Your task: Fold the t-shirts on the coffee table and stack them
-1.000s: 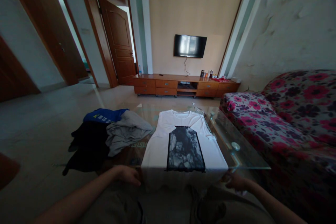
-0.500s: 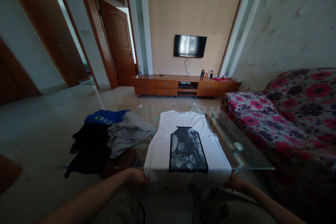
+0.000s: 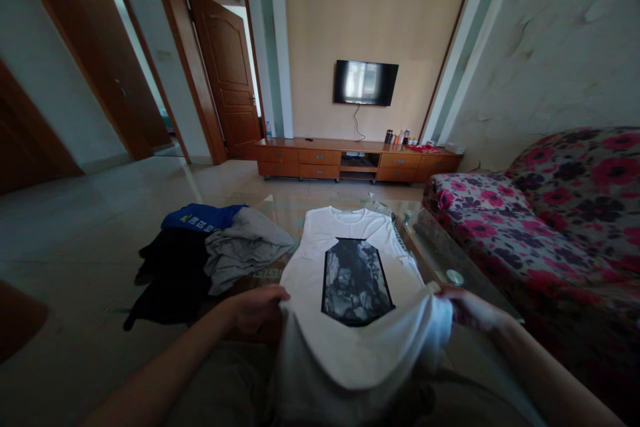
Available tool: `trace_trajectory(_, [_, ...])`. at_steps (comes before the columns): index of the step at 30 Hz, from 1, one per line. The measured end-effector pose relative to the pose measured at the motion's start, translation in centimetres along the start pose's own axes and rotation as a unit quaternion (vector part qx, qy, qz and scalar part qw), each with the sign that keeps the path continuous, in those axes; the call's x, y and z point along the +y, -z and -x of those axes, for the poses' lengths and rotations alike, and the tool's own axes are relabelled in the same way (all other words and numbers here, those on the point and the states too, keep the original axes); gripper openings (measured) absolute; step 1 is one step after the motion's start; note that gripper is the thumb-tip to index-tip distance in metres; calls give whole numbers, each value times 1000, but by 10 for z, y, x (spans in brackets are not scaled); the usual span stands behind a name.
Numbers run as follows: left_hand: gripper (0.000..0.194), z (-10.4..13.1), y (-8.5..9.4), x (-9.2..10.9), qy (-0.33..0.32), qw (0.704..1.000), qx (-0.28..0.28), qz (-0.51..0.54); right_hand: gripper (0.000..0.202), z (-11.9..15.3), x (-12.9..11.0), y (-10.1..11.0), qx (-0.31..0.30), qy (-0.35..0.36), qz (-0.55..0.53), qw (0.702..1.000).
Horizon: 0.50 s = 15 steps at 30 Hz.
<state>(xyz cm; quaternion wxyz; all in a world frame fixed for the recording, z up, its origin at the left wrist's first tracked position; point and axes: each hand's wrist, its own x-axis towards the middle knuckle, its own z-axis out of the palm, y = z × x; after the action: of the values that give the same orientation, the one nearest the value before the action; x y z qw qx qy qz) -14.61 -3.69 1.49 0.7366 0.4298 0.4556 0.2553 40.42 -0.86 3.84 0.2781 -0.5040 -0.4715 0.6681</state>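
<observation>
A white T-shirt (image 3: pixel 310 280) with a dark printed picture lies spread over a glass coffee table (image 3: pixel 480 300), its neckline at the far side. My left hand (image 3: pixel 260 307) is closed on the shirt's left side edge. On the opposite edge, my right hand (image 3: pixel 467 307) pinches the fabric. Between the two hands the lower part sags in a curve over the table's near edge, and its hem is blurred. Left of the shirt sits a heap of clothes: a grey garment (image 3: pixel 250 243), a black one (image 3: pixel 173 273) and a blue one with lettering (image 3: pixel 203 217).
A flowered sofa (image 3: pixel 485 227) stands close along the right side of the table. Beyond the table, a low wooden TV cabinet (image 3: pixel 320 165) carries bottles and small items, with a television (image 3: pixel 366 83) on the wall above. My knees are under the near edge.
Both hands have risen and moved slightly forward, lifting the shirt's sides. The near part of the shirt, flatter before, now droops between them. The clothes heap stays put.
</observation>
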Motion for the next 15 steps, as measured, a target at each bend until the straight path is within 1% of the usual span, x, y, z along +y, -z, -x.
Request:
trace_trajectory(1, [37, 3, -4, 4, -28, 997, 5, 70, 33, 0, -7, 0, -4, 12, -44, 999])
trace_trajectory(2, [41, 7, -8, 6, -38, 993, 4, 116, 38, 0, -11, -2, -14, 19, -72, 997])
trace_trajectory(3, [45, 9, -12, 5, -28, 991, -8, 134, 43, 1, -12, -5, -29, 19, -82, 996])
trace_trajectory(5, [46, 13, -17, -3, 22, 994, -38, 97, 50, 5, -8, -14, -64, -6, -53, 997])
trace_trajectory(7, [42, 16, -19, -12, 50, 997, -43, 43, 50, 10, 2, -25, -66, -34, -12, 997])
trace_trajectory(8, [41, 17, -20, -15, 43, 998, -31, 38, 49, 13, 6, -30, -57, -40, -6, 998])
trace_trajectory(9, [40, 20, -20, -16, 25, 998, -7, 51, 49, 16, 10, -34, -44, -39, -15, 998])
trace_trajectory(12, [42, 34, -27, -11, -45, 985, 77, 150, 50, 30, 14, -36, 2, -26, -81, 996])
trace_trajectory(13, [44, 41, -32, -8, -65, 976, 91, 184, 51, 37, 12, -35, 15, -23, -96, 995])
trace_trajectory(15, [52, 58, -46, -5, -86, 964, 86, 236, 55, 54, 7, -31, 19, -25, -94, 995])
